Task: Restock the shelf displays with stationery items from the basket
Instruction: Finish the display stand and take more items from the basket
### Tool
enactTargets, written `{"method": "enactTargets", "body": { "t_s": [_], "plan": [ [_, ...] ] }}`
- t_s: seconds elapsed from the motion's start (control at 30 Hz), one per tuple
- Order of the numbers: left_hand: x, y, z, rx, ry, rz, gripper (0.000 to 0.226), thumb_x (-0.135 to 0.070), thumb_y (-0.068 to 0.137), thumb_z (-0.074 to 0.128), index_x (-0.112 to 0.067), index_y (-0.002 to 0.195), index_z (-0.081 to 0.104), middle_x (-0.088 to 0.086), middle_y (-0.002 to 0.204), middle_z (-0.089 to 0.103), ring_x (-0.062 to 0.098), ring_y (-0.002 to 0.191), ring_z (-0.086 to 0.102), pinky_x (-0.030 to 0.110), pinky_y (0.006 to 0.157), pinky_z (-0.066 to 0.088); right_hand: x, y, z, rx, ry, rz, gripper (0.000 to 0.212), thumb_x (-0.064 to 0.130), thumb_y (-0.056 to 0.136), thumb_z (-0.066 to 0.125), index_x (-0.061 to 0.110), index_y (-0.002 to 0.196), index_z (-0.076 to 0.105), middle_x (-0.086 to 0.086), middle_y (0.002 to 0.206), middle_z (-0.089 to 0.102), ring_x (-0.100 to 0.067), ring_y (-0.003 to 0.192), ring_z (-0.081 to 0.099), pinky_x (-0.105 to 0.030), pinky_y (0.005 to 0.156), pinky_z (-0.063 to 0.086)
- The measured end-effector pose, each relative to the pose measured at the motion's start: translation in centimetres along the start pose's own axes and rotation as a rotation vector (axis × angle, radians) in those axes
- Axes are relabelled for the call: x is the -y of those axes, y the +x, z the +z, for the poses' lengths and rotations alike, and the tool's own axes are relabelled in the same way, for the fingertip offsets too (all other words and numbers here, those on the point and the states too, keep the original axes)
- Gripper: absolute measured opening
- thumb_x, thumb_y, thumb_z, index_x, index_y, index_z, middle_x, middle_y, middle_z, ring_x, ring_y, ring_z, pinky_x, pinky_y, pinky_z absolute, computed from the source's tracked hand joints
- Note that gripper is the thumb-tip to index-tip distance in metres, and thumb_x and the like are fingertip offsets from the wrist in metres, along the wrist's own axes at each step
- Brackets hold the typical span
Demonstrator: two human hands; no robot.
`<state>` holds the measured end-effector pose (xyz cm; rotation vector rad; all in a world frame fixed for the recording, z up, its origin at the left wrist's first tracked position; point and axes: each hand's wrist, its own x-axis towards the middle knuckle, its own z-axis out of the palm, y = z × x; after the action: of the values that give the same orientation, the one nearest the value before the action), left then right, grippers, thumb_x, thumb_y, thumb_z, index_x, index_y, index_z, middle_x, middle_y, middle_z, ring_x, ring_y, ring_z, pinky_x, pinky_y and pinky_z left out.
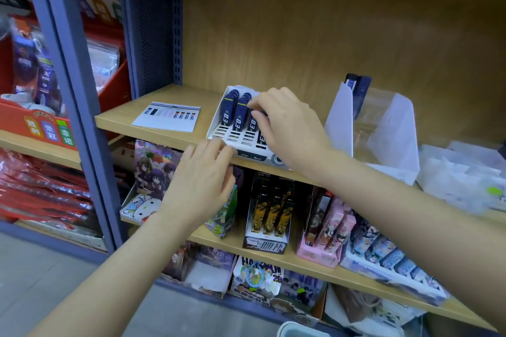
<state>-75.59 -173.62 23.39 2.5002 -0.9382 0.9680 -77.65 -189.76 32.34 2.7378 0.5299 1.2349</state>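
Wood shelf [153,115], top tier: white slotted display tray [227,135] sits at front edge. Left hand [200,180]: fingers straight, close together, resting on tray's front-left corner. Right hand [287,123] over tray, fingertips pinching navy pack [252,123] in third slot from left. Other navy packs [238,115] upright in slots alongside.

So the display tray [221,133] sits at the front edge of the upper shelf [131,115], pen packs [239,115] standing in its slots, mostly toward the back. Leaflet [167,117] lies just left of it, a divider stand [394,123] to its right. More product boxes [269,216] on the shelf below [315,265].
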Motion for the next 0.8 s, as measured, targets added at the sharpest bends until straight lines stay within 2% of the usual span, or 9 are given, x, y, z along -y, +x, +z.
{"method": "enactTargets", "body": {
  "t_s": [0.07,0.17,0.33,0.4,0.5,0.6,0.67,0.73,0.8],
  "plan": [
    [-1.7,-1.9,0.4,-0.059,-0.025,0.022,0.025,-0.021,0.081,0.041,-0.009,0.093,0.058,0.007,0.086,0.054,0.025,0.08,0.043,0.035,0.069,0.027,-0.1,-3.5,-0.6,-0.06,0.019,-0.052,0.025,0.02,0.093,0.042,0.009,0.092,0.064,-0.005,0.083,0.061,-0.025,0.076,0.055,-0.026,0.065,0.033],
    [-4.5,-5.4,2.3,-0.063,-0.089,0.054,0.018,-0.02,0.081,0.044,-0.011,0.092,0.054,0.007,0.085,0.054,0.024,0.081,0.041,0.035,0.07,0.028,-0.5,-9.9,-1.0,0.065,0.056,-0.046,0.025,0.022,0.094,0.041,0.011,0.094,0.064,-0.003,0.086,0.06,-0.023,0.077,0.052,-0.029,0.065,0.037],
    [-9.1,-11.9,7.9,0.185,-0.196,0.02,0.009,-0.025,0.08,0.043,-0.02,0.087,0.045,0.001,0.081,0.051,0.022,0.077,0.037,0.033,0.067,0.025,-1.2,-22.4,0.7,0.322,0.077,0.031,0.022,0.023,0.092,0.042,0.014,0.09,0.063,0.0,0.082,0.059,-0.02,0.071,0.054,-0.032,0.06,0.046],
    [-10.7,-14.3,10.7,0.313,-0.238,-0.011,0.011,-0.026,0.079,0.042,-0.021,0.086,0.049,0.0,0.08,0.052,0.02,0.077,0.038,0.032,0.067,0.025,-1.0,-27.8,1.7,0.472,0.039,0.09,0.007,0.023,0.083,0.057,0.019,0.083,0.063,0.003,0.079,0.058,-0.017,0.071,0.056,-0.029,0.057,0.05],
    [-12.7,-18.0,14.8,0.507,-0.272,-0.075,0.012,-0.028,0.077,0.041,-0.024,0.087,0.045,0.0,0.081,0.053,0.02,0.077,0.045,0.033,0.067,0.029,0.0,-35.9,3.9,0.716,0.114,0.263,0.028,0.021,0.059,0.085,0.024,0.077,0.064,0.007,0.074,0.057,-0.012,0.066,0.057,-0.021,0.051,0.044],
    [-14.9,-21.4,18.0,0.822,-0.323,-0.201,0.04,-0.036,0.082,0.031,-0.019,0.107,0.057,-0.001,0.1,0.056,0.023,0.09,0.06,0.031,0.077,0.039,1.1,-42.7,5.7,0.93,0.252,0.463,0.032,0.025,0.062,0.085,0.022,0.088,0.068,0.007,0.085,0.061,-0.009,0.076,0.063,-0.018,0.059,0.046],
    [-16.1,-23.6,20.0,0.939,-0.375,-0.282,0.067,-0.046,0.082,0.011,-0.014,0.13,0.045,0.002,0.123,0.05,0.024,0.113,0.052,0.031,0.093,0.036,1.6,-46.3,6.8,0.993,0.31,0.56,0.041,0.028,0.07,0.081,0.016,0.107,0.067,0.001,0.107,0.064,-0.011,0.095,0.064,-0.016,0.076,0.048],
    [-17.2,-25.3,21.4,0.987,-0.501,-0.414,0.062,-0.046,0.09,0.017,-0.011,0.137,0.036,0.007,0.13,0.044,0.026,0.12,0.047,0.032,0.101,0.034,1.8,-49.5,8.0,1.075,0.466,0.738,0.047,0.022,0.093,0.057,0.012,0.138,0.043,-0.005,0.14,0.044,-0.019,0.126,0.046,-0.025,0.1,0.038],
    [-18.2,-26.4,22.2,0.982,-0.615,-0.56,0.045,-0.026,0.099,0.035,-0.01,0.142,0.032,0.009,0.133,0.042,0.026,0.123,0.045,0.028,0.103,0.03,1.7,-52.0,8.9,1.11,0.555,0.964,0.054,0.022,0.096,0.052,0.015,0.144,0.031,-0.004,0.146,0.035,-0.021,0.13,0.042,-0.027,0.103,0.034]
  ]
}}
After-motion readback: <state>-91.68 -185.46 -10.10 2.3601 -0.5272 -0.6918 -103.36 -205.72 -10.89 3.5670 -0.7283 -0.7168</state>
